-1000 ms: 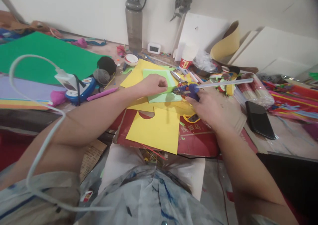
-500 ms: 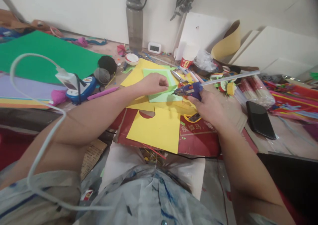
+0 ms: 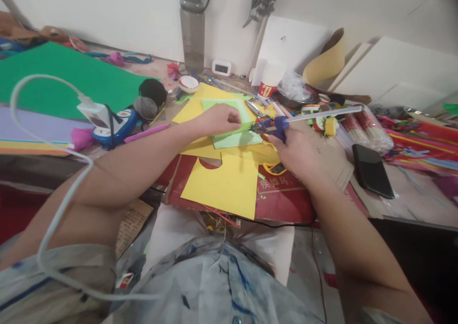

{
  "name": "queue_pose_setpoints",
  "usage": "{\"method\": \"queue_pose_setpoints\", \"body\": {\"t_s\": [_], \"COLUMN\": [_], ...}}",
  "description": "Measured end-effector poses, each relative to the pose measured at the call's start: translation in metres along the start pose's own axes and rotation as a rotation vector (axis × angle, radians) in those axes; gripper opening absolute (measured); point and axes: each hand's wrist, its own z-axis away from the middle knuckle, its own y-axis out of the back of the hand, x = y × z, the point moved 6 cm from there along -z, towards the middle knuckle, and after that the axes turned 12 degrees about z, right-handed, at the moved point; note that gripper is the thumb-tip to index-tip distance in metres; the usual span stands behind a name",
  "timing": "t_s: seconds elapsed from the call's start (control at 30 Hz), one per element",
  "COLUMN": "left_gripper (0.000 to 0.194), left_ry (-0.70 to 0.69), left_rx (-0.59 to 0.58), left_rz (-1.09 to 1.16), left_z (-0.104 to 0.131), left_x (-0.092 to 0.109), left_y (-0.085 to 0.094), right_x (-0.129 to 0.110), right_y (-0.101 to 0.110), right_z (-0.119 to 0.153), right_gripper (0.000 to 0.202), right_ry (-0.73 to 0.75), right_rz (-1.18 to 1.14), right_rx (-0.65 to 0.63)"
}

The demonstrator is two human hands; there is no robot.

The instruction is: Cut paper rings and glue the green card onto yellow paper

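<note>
My left hand is closed in a pinch on a light green paper strip, above pale green sheets on yellow paper. In my right hand is a blue hot glue gun, its dark nozzle pointing left against or very near the strip. A long clear glue stick juts from the gun's back end. Closer to me lies a yellow sheet with a rounded notch cut from its top edge. Scissors rest just behind the strip.
A tall grey bottle and a small white clock stand along the wall. The paper cup is behind the glue gun. At right lies a black phone. A white cable loops over my left arm from a blue power socket.
The glue gun has shifted slightly, its nozzle a little higher and nearer the green strip, and its glue stick's far end has dropped slightly. My left hand keeps its pinch almost in place.
</note>
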Motion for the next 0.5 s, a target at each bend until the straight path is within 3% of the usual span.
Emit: {"method": "queue_pose_setpoints", "body": {"t_s": [0.33, 0.5], "left_gripper": [0.024, 0.022], "left_ry": [-0.034, -0.035], "left_rx": [-0.076, -0.082], "left_rz": [0.022, 0.016], "left_z": [0.0, 0.001], "left_x": [0.001, 0.006], "left_y": [-0.006, -0.005], "right_x": [0.0, 0.001], "right_y": [0.021, 0.015], "right_z": [0.008, 0.006], "right_gripper": [0.027, 0.026], "right_ry": [-0.051, -0.023], "right_rz": [0.097, 0.032], "right_rx": [-0.05, -0.018]}}
